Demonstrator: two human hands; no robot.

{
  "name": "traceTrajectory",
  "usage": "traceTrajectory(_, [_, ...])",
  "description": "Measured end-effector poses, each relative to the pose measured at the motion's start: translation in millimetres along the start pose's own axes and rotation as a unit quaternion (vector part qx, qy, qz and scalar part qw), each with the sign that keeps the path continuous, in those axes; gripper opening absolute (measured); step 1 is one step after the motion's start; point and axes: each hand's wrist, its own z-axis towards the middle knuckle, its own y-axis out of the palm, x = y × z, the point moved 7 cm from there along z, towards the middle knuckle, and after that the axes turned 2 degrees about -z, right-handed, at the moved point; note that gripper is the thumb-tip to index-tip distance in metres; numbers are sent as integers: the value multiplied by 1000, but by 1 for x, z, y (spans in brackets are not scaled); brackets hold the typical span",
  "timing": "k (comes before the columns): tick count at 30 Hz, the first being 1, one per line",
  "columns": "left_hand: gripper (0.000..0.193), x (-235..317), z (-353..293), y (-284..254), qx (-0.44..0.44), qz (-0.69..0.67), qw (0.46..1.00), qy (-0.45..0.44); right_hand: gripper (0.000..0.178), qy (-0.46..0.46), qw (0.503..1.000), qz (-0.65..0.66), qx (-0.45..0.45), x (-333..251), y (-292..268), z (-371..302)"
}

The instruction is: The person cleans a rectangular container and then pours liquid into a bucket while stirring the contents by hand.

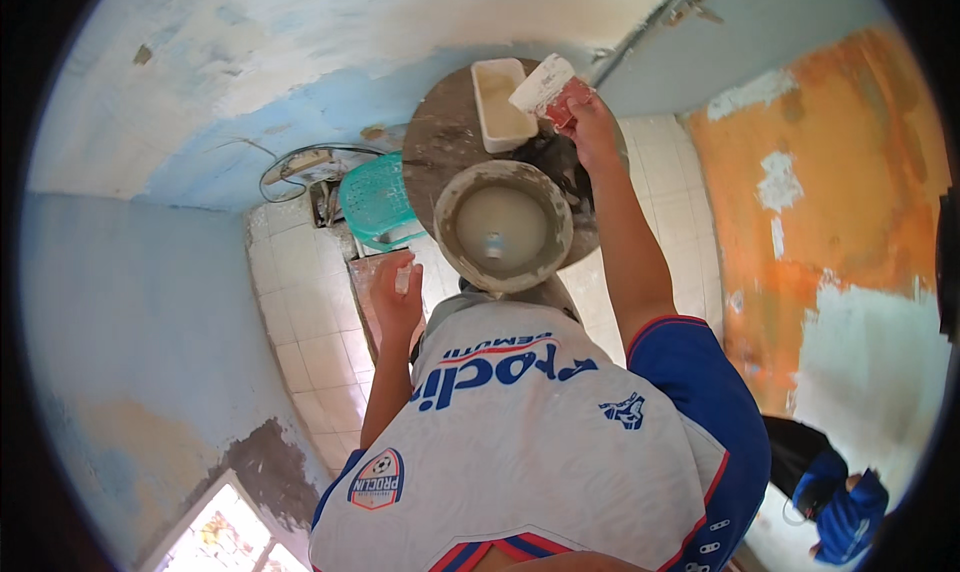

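My right hand [588, 127] is closed on a putty scraper [543, 84], whose red part sits in my fingers and whose wide part is coated white. The scraper is up at the right corner of a white rectangular tray [503, 110]; I cannot tell whether they touch. In front of me stands a round bucket [457, 240] with a smeared rim and cloudy grey-white liquid [503, 218] inside. My left hand [397, 290] is raised to the left of the bucket, its fingers apart and nothing seen in them.
Tray and bucket are at a round, dark, stained table [432, 122], with a dark crumpled item [562, 162] beside them. A teal plastic stool [375, 202] stands left, near a black cable [268, 177]. Patchy walls [810, 202] surround me. Another person in blue [850, 507] is at the lower right.
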Motion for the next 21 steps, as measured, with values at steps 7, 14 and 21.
traceTrajectory(7, [26,37,27,66,-81,-36,994,69,29,-65,984,16,165,-31,-144,-105])
traceTrajectory(14, [38,135,60,173,-178,-50,961,204,31,15,990,-88,112,29,-174,-127])
traceTrajectory(21, [55,165,67,290,-301,92,902,294,24,95,978,-181,31,82,-159,-84])
